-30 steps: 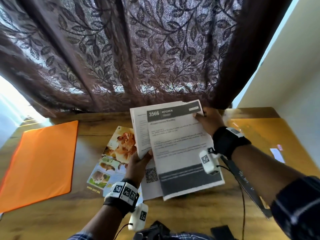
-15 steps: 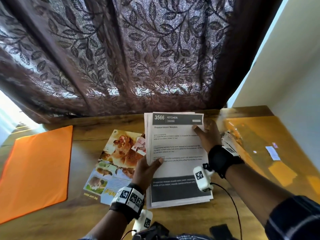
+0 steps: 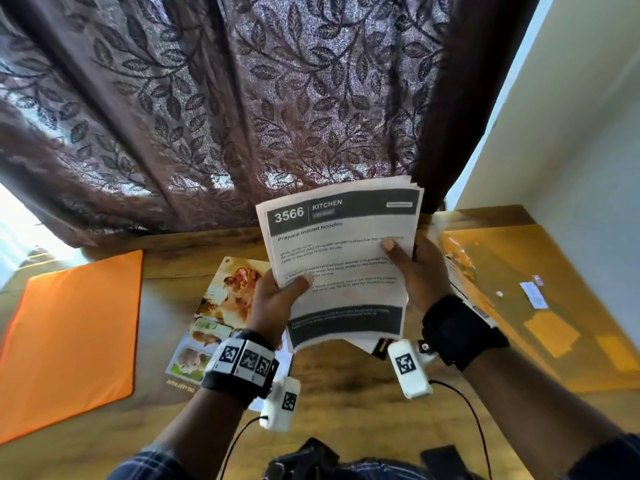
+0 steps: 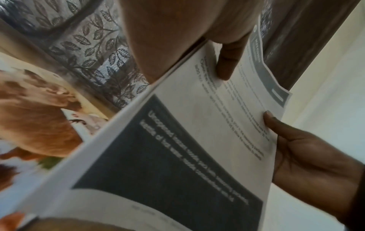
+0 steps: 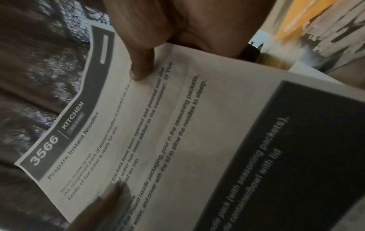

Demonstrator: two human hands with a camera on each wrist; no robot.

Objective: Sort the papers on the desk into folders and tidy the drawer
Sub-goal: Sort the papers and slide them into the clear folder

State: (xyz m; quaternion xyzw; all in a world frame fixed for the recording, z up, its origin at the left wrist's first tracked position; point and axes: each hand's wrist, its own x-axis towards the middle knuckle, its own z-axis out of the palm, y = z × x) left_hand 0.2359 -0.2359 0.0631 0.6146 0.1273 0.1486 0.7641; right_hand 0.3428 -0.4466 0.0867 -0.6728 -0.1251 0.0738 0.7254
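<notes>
A stack of printed sheets (image 3: pixel 343 265) headed "3566 KITCHEN" stands tilted above the desk, held by both hands. My left hand (image 3: pixel 277 296) grips its left edge, thumb on the front page. My right hand (image 3: pixel 412 268) grips the right edge, thumb across the text. The left wrist view shows the same stack of sheets (image 4: pixel 197 140) with my left thumb (image 4: pixel 227 62) on it. In the right wrist view the top page (image 5: pixel 177 125) fills the picture under my right thumb (image 5: pixel 142 62). An orange folder (image 3: pixel 72 337) lies at the left, a translucent yellow folder (image 3: pixel 540 306) at the right.
A photo magazine with animal pictures (image 3: pixel 221 317) lies on the wooden desk (image 3: pixel 346 393) under my left hand. More paper shows under the stack near my right wrist. A brown leaf-patterned curtain (image 3: pixel 242 109) hangs behind the desk. A pale wall (image 3: pixel 571 150) bounds the right side.
The sheets were squared into one stack and lifted from lying on the desk to tilted upright. Both hands shifted to grip its side edges.
</notes>
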